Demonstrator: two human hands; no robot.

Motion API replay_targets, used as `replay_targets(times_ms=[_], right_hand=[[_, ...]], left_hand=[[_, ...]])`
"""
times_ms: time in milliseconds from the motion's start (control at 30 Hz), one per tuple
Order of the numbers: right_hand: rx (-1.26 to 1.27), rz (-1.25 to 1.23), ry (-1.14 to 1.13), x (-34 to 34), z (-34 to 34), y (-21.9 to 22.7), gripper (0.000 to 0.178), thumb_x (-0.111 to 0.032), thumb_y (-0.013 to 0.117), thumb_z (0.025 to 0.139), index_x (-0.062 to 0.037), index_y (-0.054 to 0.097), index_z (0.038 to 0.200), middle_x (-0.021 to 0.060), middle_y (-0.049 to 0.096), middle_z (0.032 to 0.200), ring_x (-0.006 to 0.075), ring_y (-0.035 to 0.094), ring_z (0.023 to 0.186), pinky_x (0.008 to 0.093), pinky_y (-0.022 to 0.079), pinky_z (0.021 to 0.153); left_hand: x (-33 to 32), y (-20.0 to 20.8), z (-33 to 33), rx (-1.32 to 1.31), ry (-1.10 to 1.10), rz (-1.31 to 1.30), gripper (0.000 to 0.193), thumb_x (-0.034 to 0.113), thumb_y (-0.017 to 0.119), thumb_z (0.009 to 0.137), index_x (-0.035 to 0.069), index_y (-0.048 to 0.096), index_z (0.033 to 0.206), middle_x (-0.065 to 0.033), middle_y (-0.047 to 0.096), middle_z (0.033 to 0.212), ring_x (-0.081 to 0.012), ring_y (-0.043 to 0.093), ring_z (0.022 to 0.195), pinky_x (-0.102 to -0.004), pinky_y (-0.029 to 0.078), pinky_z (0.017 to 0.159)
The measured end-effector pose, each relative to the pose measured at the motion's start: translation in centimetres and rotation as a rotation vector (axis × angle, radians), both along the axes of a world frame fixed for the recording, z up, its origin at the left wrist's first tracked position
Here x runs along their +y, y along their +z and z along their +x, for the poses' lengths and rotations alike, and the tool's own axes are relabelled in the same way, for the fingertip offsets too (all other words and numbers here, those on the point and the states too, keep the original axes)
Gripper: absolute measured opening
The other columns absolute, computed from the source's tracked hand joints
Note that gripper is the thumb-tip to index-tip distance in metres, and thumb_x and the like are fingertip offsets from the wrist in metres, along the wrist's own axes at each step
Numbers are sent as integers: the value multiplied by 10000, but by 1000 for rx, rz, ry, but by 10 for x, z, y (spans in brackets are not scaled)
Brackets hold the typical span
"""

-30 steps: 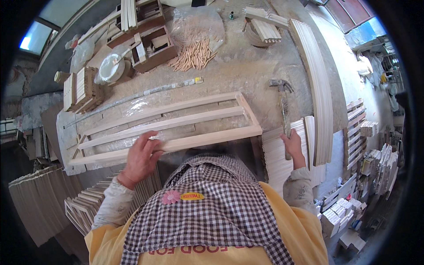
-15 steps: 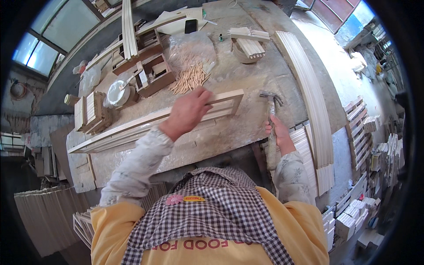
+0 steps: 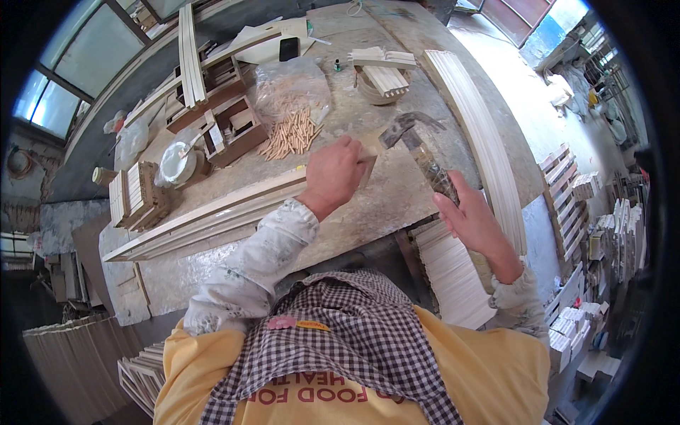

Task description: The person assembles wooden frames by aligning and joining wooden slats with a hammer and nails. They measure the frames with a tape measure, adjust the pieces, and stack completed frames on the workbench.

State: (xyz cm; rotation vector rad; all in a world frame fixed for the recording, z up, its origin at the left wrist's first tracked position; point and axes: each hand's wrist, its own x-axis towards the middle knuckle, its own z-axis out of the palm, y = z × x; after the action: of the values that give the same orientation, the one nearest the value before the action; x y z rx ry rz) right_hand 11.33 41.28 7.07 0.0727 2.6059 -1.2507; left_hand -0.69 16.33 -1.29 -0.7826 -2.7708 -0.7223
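A long, narrow frame of pale wood strips (image 3: 205, 214) stands on the workbench, running from the left edge toward the middle. My left hand (image 3: 331, 178) is closed over its right end, hiding much of that corner. In my right hand (image 3: 476, 216) is a claw hammer (image 3: 428, 161), gripped by its worn, wrapped handle. The hammer is raised above the bench, its metal head tilted toward the frame's right end, with a gap between them. Just beyond my left hand lies a pile of wooden dowels (image 3: 292, 133), spilling from a clear plastic bag (image 3: 296, 79).
Wooden boxes (image 3: 237, 129), a white pot (image 3: 177, 164) and stacked wood blocks (image 3: 142, 195) stand at left. Farther back are a phone (image 3: 289, 48) and a bowl (image 3: 372, 91) topped with strips. Long mouldings (image 3: 489, 156) line the right; the bench's near edge (image 3: 340, 249) faces me.
My right hand has lifted the hammer up from beside the bench's near edge. My left hand has moved right and down onto the frame's right end.
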Motion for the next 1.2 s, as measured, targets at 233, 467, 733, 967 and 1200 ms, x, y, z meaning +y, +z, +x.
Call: replay_targets(times_ms=[233, 467, 733, 967, 1200], right_hand=[[137, 311, 221, -19, -3, 32, 358, -185, 586, 1007, -6, 430, 1275, 300, 642, 823, 520, 628, 811, 549, 462, 667], [185, 344, 188, -27, -2, 32, 352, -160, 577, 1004, -7, 426, 1283, 308, 641, 834, 530, 618, 824, 577, 453, 690], [123, 339, 179, -27, -3, 34, 415, -183, 568, 1014, 8, 411, 1347, 320, 643, 877, 532, 623, 861, 552, 473, 710], [129, 353, 184, -19, -6, 6, 426, -208, 553, 1027, 22, 405, 1353, 313, 633, 852, 499, 630, 788, 518, 487, 674], [-91, -224, -169, 25, -28, -86, 305, -310, 522, 1061, -13, 485, 1122, 103, 600, 736, 162, 582, 547, 332, 463, 444]], left_hand=[[3, 2, 3, -31, 35, 48, 185, 244, 723, 809, 77, 644, 816, -104, 650, 873, -359, 657, 796, -472, 517, 668], [2, 0, 4, -43, 51, 96, 183, 251, 730, 796, 85, 659, 824, -101, 657, 875, -354, 659, 795, -474, 518, 675], [2, -1, 2, -62, 51, 52, 170, 248, 721, 791, 94, 675, 844, -89, 676, 907, -349, 668, 808, -472, 521, 679], [-2, 1, 3, -76, 31, 48, 147, 209, 728, 793, 87, 682, 858, -100, 684, 916, -349, 673, 819, -465, 528, 681], [-49, 1, 9, -22, -82, 15, 474, 265, 762, 825, 123, 640, 1260, -99, 701, 1128, -314, 675, 1018, -459, 494, 900]])
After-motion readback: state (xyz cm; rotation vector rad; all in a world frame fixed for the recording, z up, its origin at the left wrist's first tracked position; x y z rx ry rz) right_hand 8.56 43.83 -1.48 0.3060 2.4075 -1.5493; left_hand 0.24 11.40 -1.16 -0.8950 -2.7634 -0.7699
